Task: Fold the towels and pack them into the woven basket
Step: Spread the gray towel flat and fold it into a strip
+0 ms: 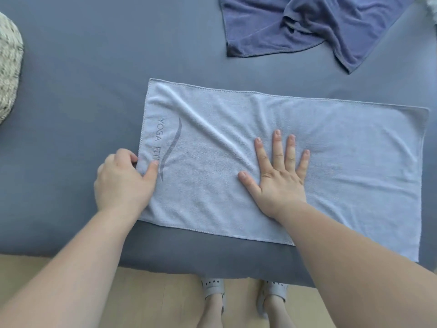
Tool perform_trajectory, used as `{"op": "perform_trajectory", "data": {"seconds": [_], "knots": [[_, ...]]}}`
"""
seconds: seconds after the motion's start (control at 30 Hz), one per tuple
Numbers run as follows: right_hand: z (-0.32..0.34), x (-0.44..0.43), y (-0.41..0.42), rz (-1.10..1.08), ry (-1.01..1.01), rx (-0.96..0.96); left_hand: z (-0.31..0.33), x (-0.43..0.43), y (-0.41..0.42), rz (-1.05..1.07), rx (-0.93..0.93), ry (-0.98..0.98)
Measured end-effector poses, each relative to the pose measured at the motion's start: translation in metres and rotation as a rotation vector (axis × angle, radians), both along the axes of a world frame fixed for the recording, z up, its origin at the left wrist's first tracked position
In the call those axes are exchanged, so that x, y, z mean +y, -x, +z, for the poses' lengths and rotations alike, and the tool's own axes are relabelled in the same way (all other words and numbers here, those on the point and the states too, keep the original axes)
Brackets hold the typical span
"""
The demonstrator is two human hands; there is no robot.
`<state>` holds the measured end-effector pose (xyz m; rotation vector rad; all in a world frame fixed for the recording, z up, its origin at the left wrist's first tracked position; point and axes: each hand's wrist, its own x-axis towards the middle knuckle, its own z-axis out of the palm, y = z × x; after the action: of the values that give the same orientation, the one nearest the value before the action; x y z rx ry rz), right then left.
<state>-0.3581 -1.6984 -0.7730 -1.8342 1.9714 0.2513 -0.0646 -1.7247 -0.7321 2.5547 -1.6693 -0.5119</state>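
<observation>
A light blue towel [331, 166] with grey lettering near its left end lies spread flat on the grey-blue surface [82, 79]. My left hand [123, 181] pinches the towel's left edge between thumb and fingers. My right hand [279, 176] rests flat on the middle of the towel, fingers spread. A darker blue towel [307, 27] lies crumpled at the back right. A woven basket [8, 67] shows only partly at the left edge.
The surface's front edge runs along the bottom, with a wooden floor [146, 299] and my feet in grey sandals [212, 290] below it. Something white [431, 5] peeks in at the top right corner.
</observation>
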Motion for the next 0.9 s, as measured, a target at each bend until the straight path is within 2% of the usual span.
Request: {"op": "perform_trajectory", "data": {"seconds": [0.17, 0.3, 0.43, 0.6, 0.73, 0.9], "knots": [[-0.001, 0.002, 0.000, -0.009, 0.037, 0.004, 0.000, 0.007, 0.000, -0.108, -0.011, 0.006], [0.000, 0.003, -0.001, -0.006, 0.063, 0.027, 0.002, 0.006, -0.003, -0.060, -0.002, 0.027], [0.009, 0.003, -0.007, -0.012, 0.052, 0.068, 0.008, 0.018, -0.008, -0.036, -0.008, -0.048], [0.022, -0.007, -0.042, 0.171, 0.191, 0.040, 0.015, 0.046, -0.021, -0.051, -0.035, -0.055], [0.012, -0.013, -0.069, 0.241, 0.116, 0.040, 0.015, 0.059, -0.031, 0.006, 0.026, -0.066], [0.010, -0.006, -0.066, 0.237, 0.127, 0.071, 0.018, 0.069, -0.039, 0.010, 0.154, -0.059]]}}
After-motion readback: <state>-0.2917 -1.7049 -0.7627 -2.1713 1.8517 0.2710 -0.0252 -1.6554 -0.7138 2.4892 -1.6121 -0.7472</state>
